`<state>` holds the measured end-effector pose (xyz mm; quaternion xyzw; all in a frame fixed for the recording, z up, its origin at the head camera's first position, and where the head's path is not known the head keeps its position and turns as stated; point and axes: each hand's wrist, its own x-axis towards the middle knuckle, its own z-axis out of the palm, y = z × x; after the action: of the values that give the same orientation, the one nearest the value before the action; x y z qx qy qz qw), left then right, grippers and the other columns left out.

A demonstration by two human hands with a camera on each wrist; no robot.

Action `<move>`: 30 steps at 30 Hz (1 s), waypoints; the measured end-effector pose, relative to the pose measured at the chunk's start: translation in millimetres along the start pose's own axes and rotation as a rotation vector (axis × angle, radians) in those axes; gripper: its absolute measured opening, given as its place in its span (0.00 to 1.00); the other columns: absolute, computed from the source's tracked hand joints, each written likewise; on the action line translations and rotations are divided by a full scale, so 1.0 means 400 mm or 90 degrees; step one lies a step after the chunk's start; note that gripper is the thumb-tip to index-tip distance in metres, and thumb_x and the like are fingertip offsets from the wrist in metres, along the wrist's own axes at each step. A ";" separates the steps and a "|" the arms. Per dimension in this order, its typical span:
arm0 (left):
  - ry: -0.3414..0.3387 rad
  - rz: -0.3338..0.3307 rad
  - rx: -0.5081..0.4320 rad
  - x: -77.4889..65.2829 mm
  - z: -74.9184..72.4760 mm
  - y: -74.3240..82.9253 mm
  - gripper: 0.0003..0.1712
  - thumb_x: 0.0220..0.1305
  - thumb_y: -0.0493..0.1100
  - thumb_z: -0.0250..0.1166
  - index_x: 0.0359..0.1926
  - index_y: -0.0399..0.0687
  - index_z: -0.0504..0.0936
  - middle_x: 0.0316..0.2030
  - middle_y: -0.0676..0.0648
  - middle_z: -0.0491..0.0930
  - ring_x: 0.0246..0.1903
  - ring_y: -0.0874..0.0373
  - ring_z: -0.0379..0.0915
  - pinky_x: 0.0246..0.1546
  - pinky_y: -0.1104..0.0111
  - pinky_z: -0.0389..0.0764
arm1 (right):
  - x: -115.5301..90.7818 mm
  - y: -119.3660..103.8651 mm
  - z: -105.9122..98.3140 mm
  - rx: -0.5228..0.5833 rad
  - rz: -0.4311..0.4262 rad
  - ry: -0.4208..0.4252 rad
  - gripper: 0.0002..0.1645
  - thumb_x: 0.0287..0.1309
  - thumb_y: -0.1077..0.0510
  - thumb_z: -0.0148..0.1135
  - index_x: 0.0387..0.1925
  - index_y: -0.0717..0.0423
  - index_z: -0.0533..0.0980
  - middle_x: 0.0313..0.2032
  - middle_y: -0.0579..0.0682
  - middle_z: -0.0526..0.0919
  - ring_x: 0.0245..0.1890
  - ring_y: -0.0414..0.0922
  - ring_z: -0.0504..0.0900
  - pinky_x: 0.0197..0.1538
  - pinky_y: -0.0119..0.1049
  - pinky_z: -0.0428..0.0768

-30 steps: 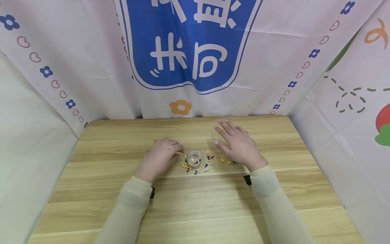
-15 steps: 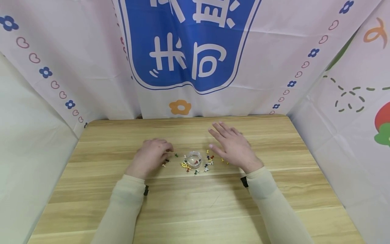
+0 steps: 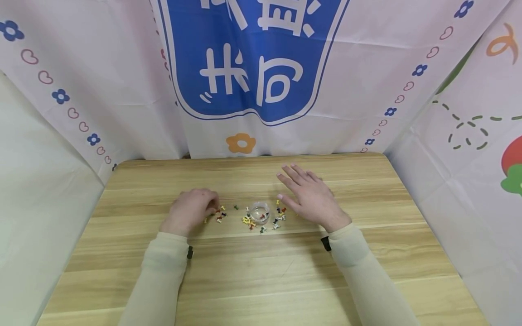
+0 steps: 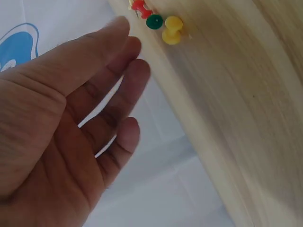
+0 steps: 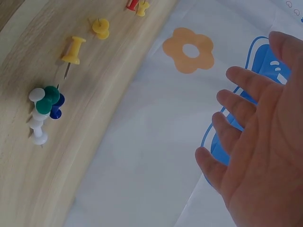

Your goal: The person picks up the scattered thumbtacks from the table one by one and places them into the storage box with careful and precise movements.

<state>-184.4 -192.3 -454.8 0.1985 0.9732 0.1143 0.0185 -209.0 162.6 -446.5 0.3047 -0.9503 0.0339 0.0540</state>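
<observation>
My left hand (image 3: pixel 193 210) hovers low left of a small clear round container (image 3: pixel 254 220), its fingers loosely bent. In the left wrist view no object shows between thumb and fingers; a red push pin (image 4: pixel 139 8), a green push pin (image 4: pixel 154 21) and a yellow push pin (image 4: pixel 172 30) lie just beyond the fingertips. To the container's right, my right hand (image 3: pixel 311 199) is spread with straight fingers and holds nothing. Beside it in the right wrist view are a yellow push pin (image 5: pixel 73 50) and a cluster with a green push pin (image 5: pixel 43 105).
Several colored push pins lie around the container, including a white push pin (image 3: pixel 276 227) on its right. A few more show inside it. Behind the wooden table (image 3: pixel 261 280) hangs a white curtain (image 3: pixel 346 104) with a blue print.
My left hand has moved left, away from the container, and push pins now show between them. My right hand has shifted slightly left, covering push pins seen earlier. The container has stayed put.
</observation>
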 end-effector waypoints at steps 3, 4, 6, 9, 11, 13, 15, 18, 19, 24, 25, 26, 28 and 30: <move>-0.030 -0.019 -0.015 -0.001 0.002 -0.008 0.06 0.62 0.42 0.75 0.35 0.54 0.84 0.30 0.56 0.81 0.31 0.58 0.76 0.36 0.55 0.81 | 0.000 0.001 0.003 0.003 -0.003 0.002 0.44 0.76 0.26 0.31 0.82 0.42 0.56 0.82 0.46 0.47 0.81 0.50 0.44 0.79 0.57 0.52; -0.036 -0.025 -0.017 0.000 0.005 -0.009 0.06 0.62 0.42 0.75 0.35 0.54 0.84 0.29 0.56 0.80 0.31 0.58 0.75 0.35 0.57 0.80 | 0.000 0.001 0.003 0.004 -0.005 0.003 0.44 0.76 0.26 0.31 0.82 0.43 0.56 0.82 0.47 0.48 0.81 0.50 0.45 0.79 0.57 0.53; -0.049 -0.037 -0.019 0.000 0.007 -0.011 0.06 0.63 0.42 0.74 0.35 0.54 0.83 0.28 0.57 0.79 0.30 0.58 0.74 0.33 0.58 0.79 | 0.000 0.002 0.003 0.006 -0.007 0.004 0.44 0.76 0.26 0.31 0.82 0.44 0.57 0.82 0.48 0.49 0.81 0.51 0.45 0.79 0.57 0.53; -0.062 -0.049 -0.020 0.001 0.009 -0.012 0.06 0.63 0.42 0.74 0.35 0.53 0.83 0.27 0.56 0.78 0.29 0.58 0.73 0.32 0.59 0.78 | 0.000 0.004 0.002 0.005 -0.006 -0.001 0.45 0.76 0.26 0.30 0.82 0.44 0.57 0.82 0.47 0.48 0.81 0.51 0.46 0.79 0.57 0.52; -0.067 -0.053 -0.020 0.002 0.010 -0.013 0.06 0.64 0.42 0.73 0.34 0.53 0.82 0.27 0.55 0.78 0.29 0.58 0.73 0.32 0.59 0.78 | 0.000 0.004 0.001 0.005 -0.002 -0.006 0.45 0.75 0.26 0.30 0.82 0.43 0.57 0.82 0.47 0.47 0.81 0.51 0.45 0.79 0.56 0.51; -0.069 -0.056 -0.023 0.002 0.011 -0.013 0.06 0.64 0.41 0.73 0.34 0.53 0.82 0.27 0.55 0.78 0.29 0.58 0.73 0.32 0.59 0.78 | 0.000 0.005 0.000 0.006 0.001 -0.010 0.45 0.75 0.26 0.30 0.82 0.43 0.57 0.82 0.46 0.45 0.81 0.51 0.45 0.80 0.55 0.49; -0.068 -0.059 -0.026 0.002 0.013 -0.012 0.06 0.64 0.41 0.73 0.34 0.53 0.82 0.27 0.55 0.78 0.29 0.57 0.73 0.33 0.59 0.78 | 0.000 0.005 0.000 0.006 0.003 -0.012 0.45 0.75 0.26 0.31 0.82 0.43 0.56 0.82 0.45 0.45 0.81 0.52 0.45 0.80 0.55 0.49; -0.061 -0.059 -0.029 0.003 0.017 -0.014 0.05 0.64 0.40 0.73 0.34 0.52 0.83 0.28 0.55 0.79 0.30 0.57 0.74 0.33 0.58 0.79 | 0.000 0.008 0.000 0.009 0.002 -0.010 0.44 0.76 0.27 0.35 0.82 0.43 0.56 0.82 0.45 0.44 0.81 0.52 0.46 0.79 0.56 0.50; -0.059 -0.059 -0.029 0.004 0.019 -0.014 0.05 0.64 0.40 0.72 0.34 0.52 0.84 0.28 0.55 0.79 0.30 0.57 0.74 0.34 0.59 0.79 | -0.001 0.008 0.000 0.011 0.002 -0.008 0.43 0.76 0.28 0.36 0.82 0.43 0.56 0.82 0.46 0.44 0.81 0.52 0.46 0.79 0.56 0.51; -0.053 -0.060 -0.031 0.006 0.023 -0.013 0.04 0.64 0.38 0.70 0.34 0.52 0.84 0.29 0.53 0.81 0.30 0.57 0.74 0.33 0.59 0.80 | -0.003 0.011 -0.001 0.014 0.002 -0.005 0.43 0.76 0.29 0.38 0.82 0.43 0.56 0.83 0.45 0.44 0.81 0.52 0.46 0.79 0.58 0.53; -0.050 -0.061 -0.033 0.007 0.023 -0.013 0.04 0.64 0.38 0.70 0.34 0.52 0.84 0.29 0.53 0.81 0.30 0.57 0.74 0.32 0.59 0.80 | -0.003 0.011 -0.002 0.018 0.003 -0.004 0.43 0.76 0.29 0.38 0.82 0.44 0.56 0.83 0.45 0.44 0.81 0.51 0.45 0.79 0.57 0.52; -0.046 -0.060 -0.036 0.007 0.023 -0.013 0.04 0.63 0.38 0.70 0.34 0.51 0.83 0.30 0.53 0.80 0.29 0.56 0.74 0.32 0.59 0.80 | -0.003 0.011 -0.003 0.019 0.003 -0.005 0.43 0.76 0.29 0.38 0.82 0.44 0.56 0.83 0.45 0.43 0.81 0.51 0.45 0.79 0.57 0.52; -0.033 -0.056 -0.038 0.010 0.024 -0.012 0.04 0.63 0.37 0.70 0.33 0.51 0.83 0.29 0.53 0.80 0.29 0.56 0.74 0.31 0.60 0.79 | -0.004 0.011 -0.005 0.024 0.007 -0.003 0.42 0.76 0.30 0.40 0.82 0.43 0.56 0.82 0.45 0.43 0.81 0.51 0.44 0.79 0.56 0.50; -0.019 -0.050 -0.036 0.013 0.024 -0.011 0.05 0.64 0.38 0.69 0.32 0.51 0.82 0.29 0.53 0.79 0.29 0.57 0.74 0.31 0.61 0.79 | -0.005 0.012 -0.008 0.028 0.010 -0.004 0.43 0.76 0.30 0.40 0.82 0.43 0.56 0.82 0.44 0.43 0.81 0.50 0.43 0.80 0.55 0.48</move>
<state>-190.1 -192.0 -465.3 0.1615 0.9763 0.1377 0.0432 -210.0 167.9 -443.9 0.2986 -0.9518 0.0544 0.0438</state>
